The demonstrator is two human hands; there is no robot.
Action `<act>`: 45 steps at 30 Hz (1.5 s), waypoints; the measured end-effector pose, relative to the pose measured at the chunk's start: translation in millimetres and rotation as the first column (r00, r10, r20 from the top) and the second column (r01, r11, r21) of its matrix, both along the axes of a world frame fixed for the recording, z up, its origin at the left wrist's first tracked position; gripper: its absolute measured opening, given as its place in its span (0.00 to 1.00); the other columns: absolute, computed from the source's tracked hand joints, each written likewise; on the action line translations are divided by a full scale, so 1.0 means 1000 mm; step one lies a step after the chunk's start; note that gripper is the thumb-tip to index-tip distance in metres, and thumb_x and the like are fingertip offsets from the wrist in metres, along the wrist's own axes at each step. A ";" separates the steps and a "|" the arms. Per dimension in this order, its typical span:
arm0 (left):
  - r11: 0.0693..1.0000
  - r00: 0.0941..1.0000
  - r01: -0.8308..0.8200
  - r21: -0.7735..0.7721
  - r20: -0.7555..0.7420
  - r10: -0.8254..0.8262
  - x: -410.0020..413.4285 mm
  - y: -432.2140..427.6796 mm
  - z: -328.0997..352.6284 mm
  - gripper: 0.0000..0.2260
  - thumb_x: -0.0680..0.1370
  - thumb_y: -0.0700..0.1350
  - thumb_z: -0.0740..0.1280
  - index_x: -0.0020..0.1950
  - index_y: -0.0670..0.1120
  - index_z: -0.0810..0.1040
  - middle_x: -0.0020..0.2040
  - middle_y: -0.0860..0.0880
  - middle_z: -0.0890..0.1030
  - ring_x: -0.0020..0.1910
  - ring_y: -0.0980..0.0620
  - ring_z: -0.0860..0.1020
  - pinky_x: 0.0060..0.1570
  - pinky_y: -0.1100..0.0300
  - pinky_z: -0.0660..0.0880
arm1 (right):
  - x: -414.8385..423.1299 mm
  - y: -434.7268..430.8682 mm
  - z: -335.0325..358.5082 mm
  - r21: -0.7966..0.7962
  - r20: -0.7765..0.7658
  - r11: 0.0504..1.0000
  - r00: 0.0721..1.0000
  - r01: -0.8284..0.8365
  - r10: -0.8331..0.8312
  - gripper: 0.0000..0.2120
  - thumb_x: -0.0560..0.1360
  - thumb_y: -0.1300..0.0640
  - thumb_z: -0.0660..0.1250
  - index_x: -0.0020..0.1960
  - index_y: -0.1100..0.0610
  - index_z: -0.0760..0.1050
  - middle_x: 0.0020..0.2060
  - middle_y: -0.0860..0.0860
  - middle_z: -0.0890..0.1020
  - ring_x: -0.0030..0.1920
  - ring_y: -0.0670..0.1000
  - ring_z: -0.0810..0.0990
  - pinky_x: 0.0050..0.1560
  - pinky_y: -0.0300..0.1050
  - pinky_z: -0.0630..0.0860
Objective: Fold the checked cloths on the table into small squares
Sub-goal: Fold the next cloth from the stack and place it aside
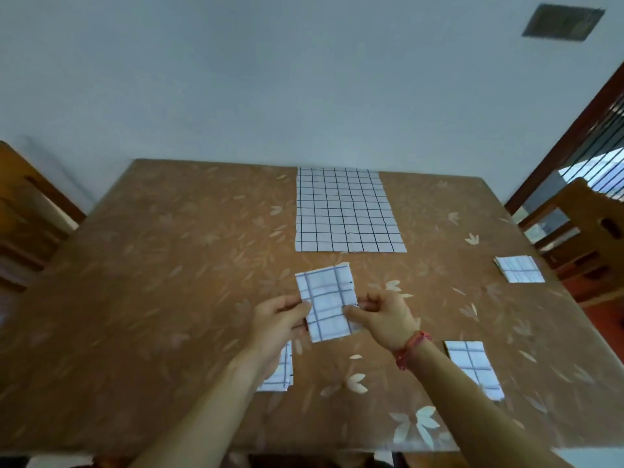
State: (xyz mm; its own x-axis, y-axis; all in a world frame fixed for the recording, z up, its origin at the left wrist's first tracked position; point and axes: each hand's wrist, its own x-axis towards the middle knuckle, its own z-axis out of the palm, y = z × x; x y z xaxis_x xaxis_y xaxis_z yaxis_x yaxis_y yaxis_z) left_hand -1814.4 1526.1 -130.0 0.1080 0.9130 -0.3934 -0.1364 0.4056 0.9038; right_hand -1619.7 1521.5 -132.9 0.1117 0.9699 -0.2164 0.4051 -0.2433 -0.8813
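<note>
Currently the partly folded white cloth with dark checked lines (327, 302) is held between both hands over the middle of the brown leaf-patterned table (169, 265). Whether it is lifted clear of the surface cannot be told.

- Left hand (280, 319): thumb and curled fingers pinch the cloth's left edge.
- Right hand (385, 315): thumb and curled fingers pinch the right edge. A red thread bracelet (412, 349) sits on this wrist.

Handling judgement: the cloth appears thin, light and soft. It should crease easily but has no stiffness of its own, so the stacked layers may slide or fan apart if released on one side. Grip at opposite edges or corners, pinching all layers together, and use the printed lines as guides for alignment. There is no risk of breakage.

Other items on the table:
- A large unfolded checked cloth (347, 211) lies flat at the far edge, well apart from the hands.
- One small folded checked square (520, 269) lies at the far right.
- A second folded piece (472, 366) lies beside the right forearm.
- A third folded piece (282, 374) is partly hidden under the left forearm.
</note>
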 end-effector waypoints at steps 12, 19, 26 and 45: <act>0.971 0.960 -0.133 0.196 -0.219 0.176 -0.103 -0.032 0.028 0.03 0.75 0.37 0.71 0.42 0.42 0.83 0.40 0.47 0.86 0.41 0.49 0.84 0.41 0.54 0.79 | -0.097 -0.012 0.050 0.004 -0.200 0.979 0.960 -0.202 0.198 0.07 0.73 0.64 0.72 0.37 0.55 0.81 0.34 0.54 0.85 0.37 0.53 0.84 0.36 0.44 0.81; 0.947 0.910 -0.216 0.238 -0.301 0.283 -0.181 -0.050 0.038 0.01 0.74 0.40 0.73 0.45 0.44 0.85 0.41 0.49 0.86 0.43 0.50 0.84 0.44 0.55 0.78 | -0.171 0.006 0.062 -0.011 -0.231 0.938 0.914 -0.345 0.334 0.02 0.71 0.65 0.73 0.43 0.63 0.81 0.32 0.61 0.83 0.29 0.55 0.78 0.33 0.45 0.77; 0.916 0.870 -0.385 0.115 -0.284 0.402 -0.254 -0.086 0.019 0.02 0.74 0.43 0.74 0.45 0.46 0.85 0.42 0.49 0.86 0.46 0.48 0.84 0.45 0.51 0.79 | -0.252 0.010 0.050 0.034 -0.211 0.903 0.880 -0.428 0.425 0.02 0.71 0.67 0.73 0.40 0.62 0.82 0.30 0.54 0.83 0.26 0.48 0.80 0.28 0.39 0.77; 0.829 0.739 -0.553 0.085 -0.408 0.535 -0.404 -0.084 -0.051 0.02 0.74 0.37 0.73 0.46 0.42 0.84 0.37 0.44 0.85 0.39 0.46 0.84 0.42 0.54 0.82 | -0.421 0.068 -0.037 -0.101 -0.121 0.868 0.872 -0.486 0.475 0.05 0.70 0.63 0.75 0.38 0.55 0.81 0.30 0.53 0.83 0.29 0.48 0.81 0.34 0.42 0.81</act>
